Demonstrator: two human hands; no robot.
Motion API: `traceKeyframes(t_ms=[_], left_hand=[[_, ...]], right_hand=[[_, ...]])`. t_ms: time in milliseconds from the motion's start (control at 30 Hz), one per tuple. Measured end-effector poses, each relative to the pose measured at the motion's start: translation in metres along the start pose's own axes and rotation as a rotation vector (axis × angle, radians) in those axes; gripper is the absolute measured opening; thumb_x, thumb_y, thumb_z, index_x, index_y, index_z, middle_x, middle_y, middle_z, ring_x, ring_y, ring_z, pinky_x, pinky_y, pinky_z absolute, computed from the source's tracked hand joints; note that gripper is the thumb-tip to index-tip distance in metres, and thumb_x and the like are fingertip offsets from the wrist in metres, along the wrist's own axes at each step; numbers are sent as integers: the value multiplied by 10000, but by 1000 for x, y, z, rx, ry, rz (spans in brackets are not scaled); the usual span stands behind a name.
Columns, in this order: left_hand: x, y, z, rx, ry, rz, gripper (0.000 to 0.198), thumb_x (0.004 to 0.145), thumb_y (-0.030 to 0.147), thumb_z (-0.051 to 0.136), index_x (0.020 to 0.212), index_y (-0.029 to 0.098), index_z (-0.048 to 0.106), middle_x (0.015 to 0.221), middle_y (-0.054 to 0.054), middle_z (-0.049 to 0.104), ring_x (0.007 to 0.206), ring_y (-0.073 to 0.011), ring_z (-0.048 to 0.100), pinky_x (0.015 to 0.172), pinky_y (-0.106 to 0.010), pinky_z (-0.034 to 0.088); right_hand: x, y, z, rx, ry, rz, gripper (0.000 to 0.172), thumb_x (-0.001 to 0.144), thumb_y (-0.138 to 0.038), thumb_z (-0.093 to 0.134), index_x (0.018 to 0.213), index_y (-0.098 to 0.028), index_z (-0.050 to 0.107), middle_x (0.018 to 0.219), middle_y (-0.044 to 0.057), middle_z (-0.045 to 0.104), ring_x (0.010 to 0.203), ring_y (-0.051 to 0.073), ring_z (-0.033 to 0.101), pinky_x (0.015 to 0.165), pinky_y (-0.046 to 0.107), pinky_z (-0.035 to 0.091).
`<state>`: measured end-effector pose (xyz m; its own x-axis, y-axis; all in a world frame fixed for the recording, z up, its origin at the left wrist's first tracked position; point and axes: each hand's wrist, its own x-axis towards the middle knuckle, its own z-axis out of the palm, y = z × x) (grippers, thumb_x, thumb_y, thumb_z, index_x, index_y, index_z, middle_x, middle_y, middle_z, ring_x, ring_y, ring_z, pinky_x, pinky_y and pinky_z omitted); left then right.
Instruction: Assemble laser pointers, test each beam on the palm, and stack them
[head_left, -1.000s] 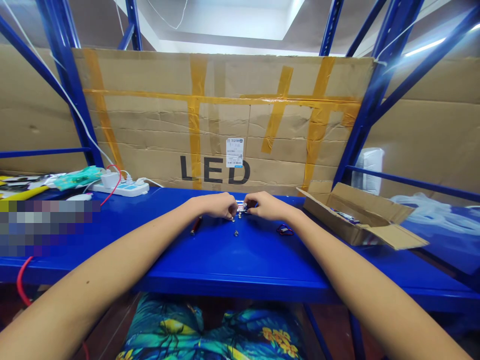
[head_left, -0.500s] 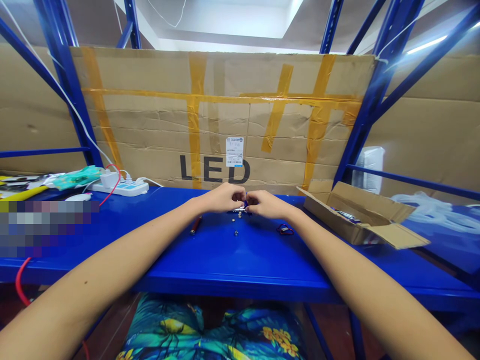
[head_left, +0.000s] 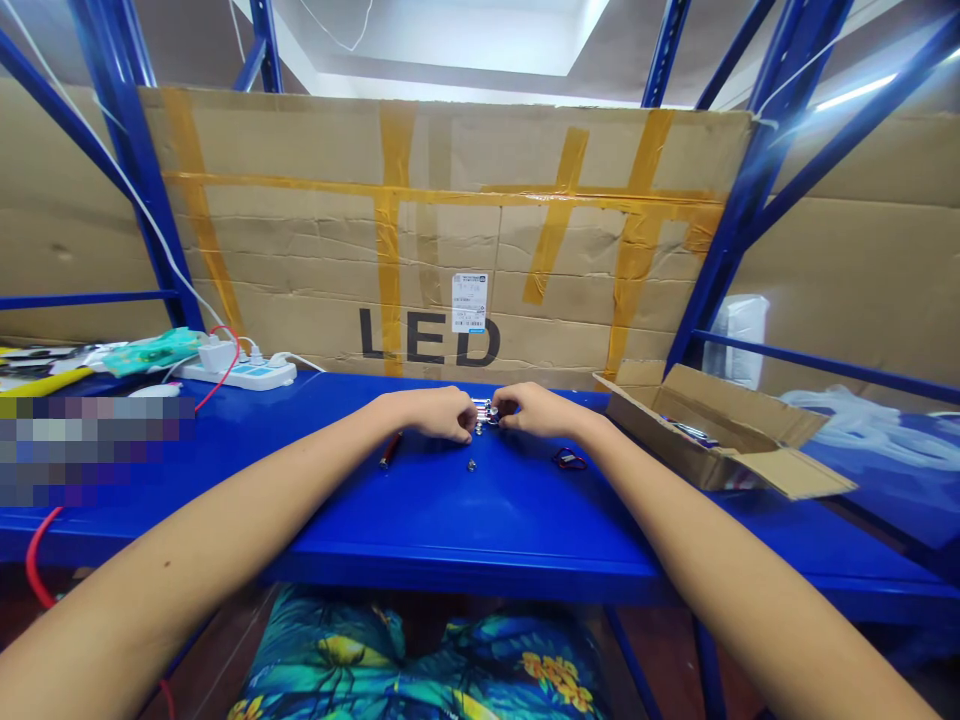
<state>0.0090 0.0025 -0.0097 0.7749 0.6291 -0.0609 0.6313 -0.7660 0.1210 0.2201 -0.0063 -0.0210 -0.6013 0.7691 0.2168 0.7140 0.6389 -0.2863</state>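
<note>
My left hand [head_left: 444, 413] is lowered to the tabletop, its thumb and fingertips bunched together; anything they pinch is hidden. Opposite it, my right hand [head_left: 528, 408] has its fingers closed on the right end of a small silvery metal assembly [head_left: 481, 408] with shiny rods. The fingers partly cover this piece, so its kind cannot be made out. Just below it lies a tiny metal part [head_left: 479, 429], and another small metal part [head_left: 472, 465] sits closer to me. A dark red stick-like tool [head_left: 390, 451] rests left of these, partly behind my left forearm.
A red-and-black wire loop [head_left: 569, 459] lies beside my right forearm. The open cardboard box [head_left: 720, 465] on the right holds metallic pieces. Clear tubing [head_left: 874, 425] lies beyond it. At left are a white power strip [head_left: 255, 375] and a red cable [head_left: 37, 560]. A large carton [head_left: 315, 260] stands behind.
My left hand has moved down from the metal assembly to the tabletop, covering a small part that was visible there. More of the assembly shows now. My right hand stays beside it.
</note>
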Motion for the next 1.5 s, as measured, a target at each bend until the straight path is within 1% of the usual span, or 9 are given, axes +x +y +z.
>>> traceKeyframes(t_ms=[133,300,467,600,767,1067,1233,1367,1500], left_hand=[[0,6,0,62,-17,-3,135,775,189,602,874,179,694,818,-35,688,698,-147,585,591,-236,382],[-1,13,-3,-9,-98,-92,122,792,155,561,862,154,660,658,-10,634,542,-122,569,536,-231,396],[-1,9,0,-72,-71,-96,88,739,134,571,812,153,616,628,5,610,490,-112,556,499,-228,387],[2,4,3,-103,95,-48,125,696,121,568,811,157,602,674,2,626,525,-110,551,494,-222,361],[6,6,2,-159,362,67,97,773,151,544,830,140,622,704,-3,639,573,-94,541,564,-216,377],[11,3,7,-225,469,153,98,765,220,649,805,144,601,696,5,625,632,-107,537,588,-224,373],[10,5,7,-226,545,207,114,784,243,646,851,155,618,756,-3,639,697,-122,563,643,-238,408],[8,6,3,-209,558,220,138,817,209,579,931,161,639,787,-15,662,721,-124,585,677,-244,424],[1,7,-7,-139,533,170,130,809,226,559,884,152,636,765,-19,651,692,-126,567,641,-242,405]], right_hand=[[0,0,2,-1,-8,-10,120,702,-88,568,787,-170,582,739,6,605,673,134,506,614,244,354],[0,-3,2,-2,-13,-1,85,706,-109,565,765,-171,564,708,-3,581,641,128,478,583,248,328],[-1,-6,1,3,-19,34,73,697,-125,569,752,-171,563,688,-8,573,626,124,464,569,249,314],[-1,-6,2,19,-34,62,76,685,-128,561,745,-174,554,692,-12,578,617,118,467,560,242,309],[-1,-4,2,28,-30,52,45,687,-149,559,693,-176,524,656,-14,561,611,123,473,552,248,305],[2,-2,4,195,-8,-67,61,717,-164,546,772,-164,572,666,-17,570,623,125,477,575,250,327],[4,2,4,301,74,-44,75,729,-176,545,797,-156,570,691,-4,589,645,135,506,597,258,363],[4,6,1,254,147,-3,76,723,-178,544,793,-156,560,722,6,596,671,143,512,607,261,369],[3,6,0,157,210,28,66,704,-176,542,769,-170,535,739,4,588,680,143,500,610,262,362]])
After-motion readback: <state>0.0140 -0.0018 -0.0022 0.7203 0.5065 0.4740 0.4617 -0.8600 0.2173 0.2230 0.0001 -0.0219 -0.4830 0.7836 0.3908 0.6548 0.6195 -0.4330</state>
